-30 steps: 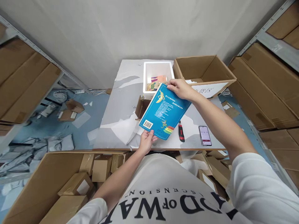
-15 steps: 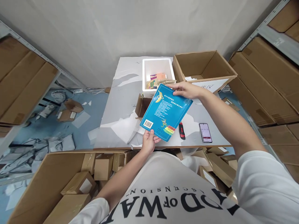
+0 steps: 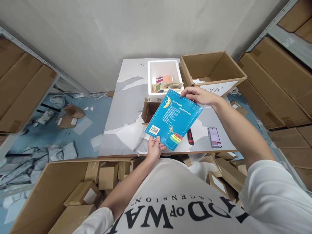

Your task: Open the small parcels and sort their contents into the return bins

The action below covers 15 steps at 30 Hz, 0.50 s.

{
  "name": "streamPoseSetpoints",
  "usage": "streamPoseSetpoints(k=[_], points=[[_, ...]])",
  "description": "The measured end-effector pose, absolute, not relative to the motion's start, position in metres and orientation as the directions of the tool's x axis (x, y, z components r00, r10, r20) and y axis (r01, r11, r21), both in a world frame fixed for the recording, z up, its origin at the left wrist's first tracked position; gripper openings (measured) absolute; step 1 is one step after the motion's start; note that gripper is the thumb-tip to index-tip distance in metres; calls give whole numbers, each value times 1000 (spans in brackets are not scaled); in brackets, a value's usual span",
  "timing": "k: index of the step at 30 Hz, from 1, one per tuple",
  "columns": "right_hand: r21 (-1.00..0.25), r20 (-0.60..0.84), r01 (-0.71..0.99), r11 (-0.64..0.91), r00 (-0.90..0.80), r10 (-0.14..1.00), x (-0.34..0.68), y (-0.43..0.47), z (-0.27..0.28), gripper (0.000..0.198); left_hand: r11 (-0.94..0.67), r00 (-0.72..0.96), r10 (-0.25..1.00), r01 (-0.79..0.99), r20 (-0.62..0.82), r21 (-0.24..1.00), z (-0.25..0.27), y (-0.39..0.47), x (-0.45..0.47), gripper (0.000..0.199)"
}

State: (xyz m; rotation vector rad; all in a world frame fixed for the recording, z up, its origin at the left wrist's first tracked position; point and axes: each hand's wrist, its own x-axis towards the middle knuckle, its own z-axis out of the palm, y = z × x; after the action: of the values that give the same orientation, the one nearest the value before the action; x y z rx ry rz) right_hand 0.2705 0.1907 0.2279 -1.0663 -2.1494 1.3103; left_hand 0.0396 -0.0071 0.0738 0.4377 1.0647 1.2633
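Both hands hold a blue book [image 3: 173, 118] tilted above the table, its back cover with a barcode and a banana drawing facing me. My left hand [image 3: 154, 148] pinches the lower left edge, thumb on the cover. At the upper right edge, my right hand [image 3: 198, 95] grips with its fingers over the rim. Behind the book stands a small open cardboard box [image 3: 147, 111], partly hidden by it. Farther back, a white foam box [image 3: 163, 66] contains several books [image 3: 172, 85].
A large open carton [image 3: 212, 60] stands at the back right of the table [image 3: 114, 112]. A red and black box cutter [image 3: 190, 137] and a phone [image 3: 214, 137] lie near the front edge. Torn paper [image 3: 129, 135] lies at left. Cartons [image 3: 84, 191] fill the space below; shelves flank both sides.
The book has shifted very slightly and turned a little in my hands. My right hand has moved slightly to the right along its edge. Both hands keep hold of it.
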Motion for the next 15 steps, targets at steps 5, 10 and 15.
streamPoseSetpoints(k=[5,10,15], points=[[-906,-74,379,188,-578,813,272,183,234,23,348,12,913,-545,-409,762,76,-6,31,61],[-899,-36,363,245,-618,785,269,178,243,27,318,-53,905,-576,-423,753,80,-2,27,77],[-799,94,424,426,-612,785,257,181,256,18,288,-67,905,-630,-420,721,83,5,20,56]])
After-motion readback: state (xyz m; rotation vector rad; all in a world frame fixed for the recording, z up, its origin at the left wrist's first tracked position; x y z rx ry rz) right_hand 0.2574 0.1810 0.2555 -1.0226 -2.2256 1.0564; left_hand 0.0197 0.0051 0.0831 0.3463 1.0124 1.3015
